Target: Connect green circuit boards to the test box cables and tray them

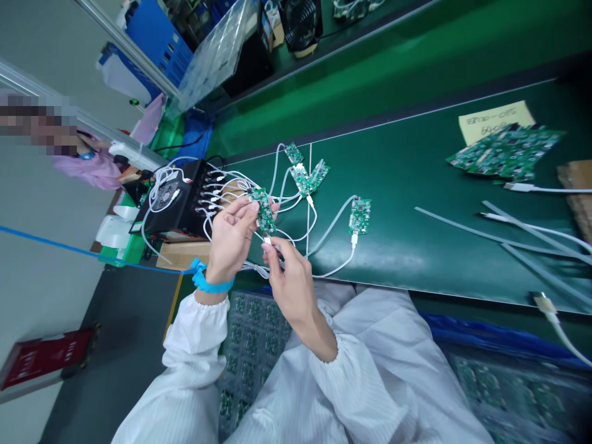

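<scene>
2 hands (231, 237) (289, 277) pinch a green board (264, 211) and its white plug (267, 241); yellow note's (494, 119) writing unreadable

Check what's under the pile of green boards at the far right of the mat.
A yellow note with handwriting lies under the pile of green boards, its upper part showing. A white cable emerges below. The rest of the note is covered.

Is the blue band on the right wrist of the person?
No, the blue wrist strap sits on the left wrist, below the left hand holding the green circuit board.
</scene>
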`<action>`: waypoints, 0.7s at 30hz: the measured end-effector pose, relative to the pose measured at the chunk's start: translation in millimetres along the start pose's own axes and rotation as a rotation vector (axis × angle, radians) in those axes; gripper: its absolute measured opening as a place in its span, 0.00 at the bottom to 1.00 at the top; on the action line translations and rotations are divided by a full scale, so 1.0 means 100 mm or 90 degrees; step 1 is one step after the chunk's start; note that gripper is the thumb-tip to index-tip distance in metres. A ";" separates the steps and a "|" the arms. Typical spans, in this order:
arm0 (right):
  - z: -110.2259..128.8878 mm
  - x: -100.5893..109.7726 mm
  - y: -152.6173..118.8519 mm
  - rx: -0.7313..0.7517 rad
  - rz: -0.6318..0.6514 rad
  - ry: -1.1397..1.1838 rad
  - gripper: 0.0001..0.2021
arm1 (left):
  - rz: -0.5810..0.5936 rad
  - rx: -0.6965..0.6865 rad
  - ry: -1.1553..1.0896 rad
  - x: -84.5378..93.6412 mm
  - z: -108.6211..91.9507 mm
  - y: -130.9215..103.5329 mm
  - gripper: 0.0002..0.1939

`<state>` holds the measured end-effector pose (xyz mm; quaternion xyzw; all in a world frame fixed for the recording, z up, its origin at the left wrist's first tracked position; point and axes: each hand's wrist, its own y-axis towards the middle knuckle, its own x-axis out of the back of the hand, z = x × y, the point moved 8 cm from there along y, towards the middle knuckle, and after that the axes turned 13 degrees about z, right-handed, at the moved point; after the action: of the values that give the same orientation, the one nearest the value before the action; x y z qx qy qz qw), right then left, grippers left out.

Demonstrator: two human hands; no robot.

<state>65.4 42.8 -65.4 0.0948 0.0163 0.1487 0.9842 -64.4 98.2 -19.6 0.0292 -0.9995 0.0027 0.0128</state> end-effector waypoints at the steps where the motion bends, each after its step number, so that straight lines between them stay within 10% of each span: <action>1: 0.03 0.00 0.01 0.004 -0.005 -0.016 0.12 | 0.005 0.009 -0.021 0.00 -0.01 0.02 0.18; 12: 0.26 -0.06 0.16 0.003 0.001 -0.133 0.14 | 0.026 0.065 -0.045 0.04 -0.07 0.19 0.05; 18: 0.05 -0.43 -0.04 -0.024 0.117 -0.003 0.12 | -0.234 -0.175 -0.023 0.72 -0.83 0.39 0.12; 21: -0.03 -0.34 0.00 -0.015 0.054 0.084 0.12 | -0.063 -0.146 -0.009 0.47 -0.85 0.36 0.03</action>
<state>32.9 33.7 -68.0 0.0736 0.0749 0.1966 0.9748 -111.3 131.8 66.2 0.0768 -0.9906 -0.1127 0.0089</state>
